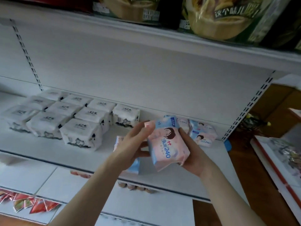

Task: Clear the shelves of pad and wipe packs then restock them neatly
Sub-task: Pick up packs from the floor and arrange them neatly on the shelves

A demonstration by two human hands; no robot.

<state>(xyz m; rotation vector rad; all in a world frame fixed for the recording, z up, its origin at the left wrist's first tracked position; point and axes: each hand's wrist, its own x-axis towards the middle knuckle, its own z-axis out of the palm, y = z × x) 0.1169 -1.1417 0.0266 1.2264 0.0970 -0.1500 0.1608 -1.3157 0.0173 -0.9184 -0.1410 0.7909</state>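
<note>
Centre right of the frame, a pink-and-blue pad pack [167, 144], printed with a dark-haired face and "240", sits tilted above the white shelf [48, 150]. The right hand [192, 154] curls round its right edge. The left hand [130, 144] pinches its upper-left corner.

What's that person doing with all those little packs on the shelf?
Someone is stocking a shop shelf. The left hand and the right hand hold one pink and blue pack just above the white shelf. More packs like it stand at the back on the right, and another pack shows beneath the left hand. White packs stand in neat rows on the left side.
</note>
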